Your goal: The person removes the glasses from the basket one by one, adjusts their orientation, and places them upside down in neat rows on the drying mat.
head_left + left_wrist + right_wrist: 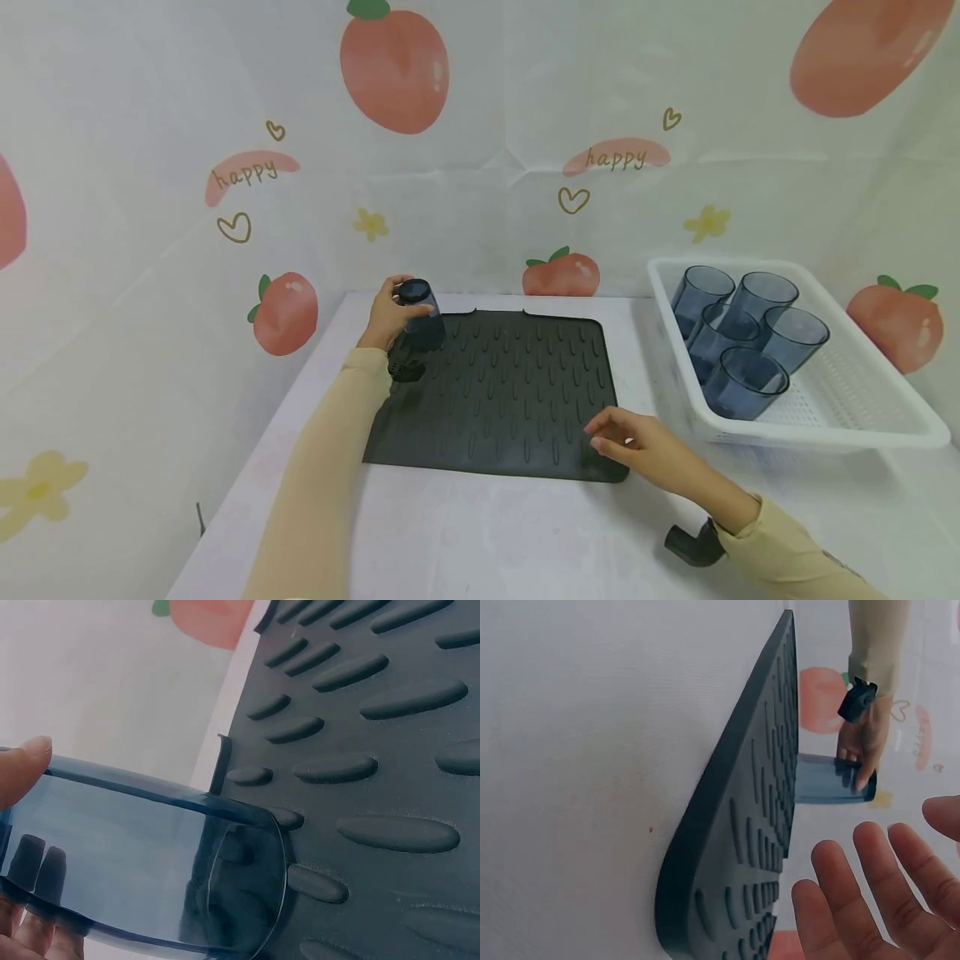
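A blue-tinted drinking glass is upside down at the far left corner of a dark ribbed drying mat. My left hand grips it near its base, thumb on one side and fingers round the other. In the left wrist view the rim of the glass is right at the mat's ridges. My right hand is over the mat's near right corner, fingers loosely bent and holding nothing. The right wrist view shows the fingers of that hand spread apart.
A white plastic basket stands to the right, with several upright blue glasses grouped in its left part. Behind the table hangs a white backdrop printed with peaches. Dark wrist cameras sit at both cuffs.
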A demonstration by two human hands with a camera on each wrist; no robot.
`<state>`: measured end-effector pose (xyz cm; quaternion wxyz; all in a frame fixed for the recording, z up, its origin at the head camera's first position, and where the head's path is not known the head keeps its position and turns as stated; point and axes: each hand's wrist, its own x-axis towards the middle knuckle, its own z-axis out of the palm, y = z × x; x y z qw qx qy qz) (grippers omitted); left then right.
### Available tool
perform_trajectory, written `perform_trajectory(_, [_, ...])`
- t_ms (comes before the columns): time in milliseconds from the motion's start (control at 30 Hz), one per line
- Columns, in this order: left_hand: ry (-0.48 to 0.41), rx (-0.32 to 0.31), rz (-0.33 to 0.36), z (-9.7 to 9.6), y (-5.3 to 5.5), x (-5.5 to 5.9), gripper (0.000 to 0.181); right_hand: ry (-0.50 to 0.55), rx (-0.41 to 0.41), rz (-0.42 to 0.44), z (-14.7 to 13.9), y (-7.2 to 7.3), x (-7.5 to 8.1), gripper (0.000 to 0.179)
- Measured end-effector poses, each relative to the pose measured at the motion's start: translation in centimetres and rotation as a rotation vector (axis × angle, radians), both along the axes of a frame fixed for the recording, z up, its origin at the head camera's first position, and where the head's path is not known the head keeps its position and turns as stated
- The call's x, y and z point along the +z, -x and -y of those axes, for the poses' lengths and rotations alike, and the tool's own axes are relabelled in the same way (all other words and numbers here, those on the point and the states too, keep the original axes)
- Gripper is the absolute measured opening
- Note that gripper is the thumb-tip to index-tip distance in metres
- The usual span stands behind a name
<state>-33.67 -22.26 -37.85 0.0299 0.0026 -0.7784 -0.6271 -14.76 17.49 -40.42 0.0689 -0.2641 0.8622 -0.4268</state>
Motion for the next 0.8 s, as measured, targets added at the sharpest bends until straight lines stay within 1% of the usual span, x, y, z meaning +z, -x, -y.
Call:
perform_trajectory(67, [0.006,-0.004,-0.002,0.0,-0.1,0.1,0.072,0.007,-0.002,0.001,0.0,0.0,0.2,0.020])
perform_trajectory(200, [-0.013,-0.013,0.018,-0.4,-1.1,1.3,0.072,0.038,0.003,-0.012,-0.1,0.0,0.8,0.019])
perform_trajectory(300, [-0.025,-0.019,0.033,-0.8,-1.8,2.3,0.072,0.055,-0.004,-0.040,-0.2,0.0,1.3,0.018])
perform_trajectory(367, [-0.025,-0.018,0.038,-0.9,-2.0,2.4,0.073,0.057,-0.021,-0.057,-0.4,0.0,1.7,0.016])
perform_trajectory(500, [-0.033,-0.013,0.043,-0.7,-1.7,2.2,0.073,0.047,-0.076,-0.098,-0.7,-0.2,2.6,0.014])
perform_trajectory(667, [-0.010,-0.010,0.021,-0.2,-0.4,0.7,0.073,0.012,-0.161,-0.168,-1.2,-0.5,3.9,0.014])
perform_trajectory(800, [0.020,-0.009,0.001,0.1,0.1,-0.1,0.074,0.040,-0.196,-0.229,-1.8,-0.6,4.8,0.015])
